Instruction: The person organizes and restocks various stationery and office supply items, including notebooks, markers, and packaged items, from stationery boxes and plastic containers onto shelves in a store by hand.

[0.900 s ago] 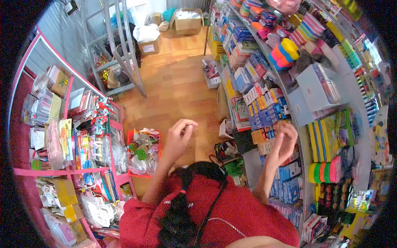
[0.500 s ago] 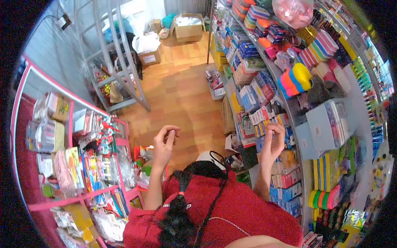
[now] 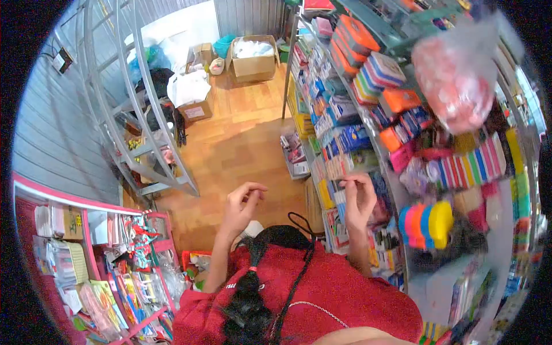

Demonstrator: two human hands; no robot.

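Note:
My left hand (image 3: 241, 208) is raised in front of my red shirt (image 3: 339, 287), above the wooden floor. Its fingers are loosely bent, thumb and index apart, with nothing between them. My right hand (image 3: 359, 202) is held up at about the same height, near the stocked shelf (image 3: 397, 207) on the right. Thumb and curled fingers stand apart there too, and I see nothing in them. Neither hand appears to touch any goods. Closest behind the right hand are small packaged items (image 3: 339, 167), partly hidden by it.
A pink-framed shelf (image 3: 86, 224) with packets stands at the left. Beyond it leans a metal ladder (image 3: 123, 86). Cardboard boxes (image 3: 253, 68) sit on the wooden floor (image 3: 230, 144) at the back. On the right are sponge packs (image 3: 425, 224) and a clear bag of pink items (image 3: 454, 83).
My view has shifted, so the shelves, ladder and boxes sit differently in frame. Both hands have come a little closer together, still raised with nothing visible in them.

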